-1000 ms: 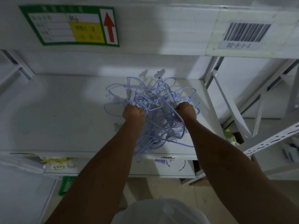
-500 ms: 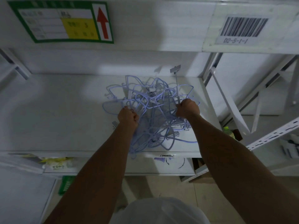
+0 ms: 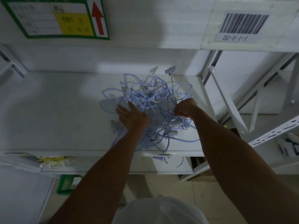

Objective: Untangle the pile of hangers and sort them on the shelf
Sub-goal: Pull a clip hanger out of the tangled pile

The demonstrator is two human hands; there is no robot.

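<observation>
so the pile of hangers [image 3: 150, 110] sits on the shelf [image 3: 56, 113], running roughly 12 to 6 between both hands, left hand [image 3: 131, 116] flat with fingers spread on its 8 o'clock side, right hand [image 3: 184, 109] fisted round a wire at 3 o'clock, probably the puller

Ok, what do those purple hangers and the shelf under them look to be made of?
The hangers: probably thin wire in a smooth lilac plastic coating, judging by the slim, bent loops; some carry pale ribbed clips, likely plastic. The shelf: seemingly white-painted metal, matte and faintly smudged; the dim light leaves that open.
</observation>
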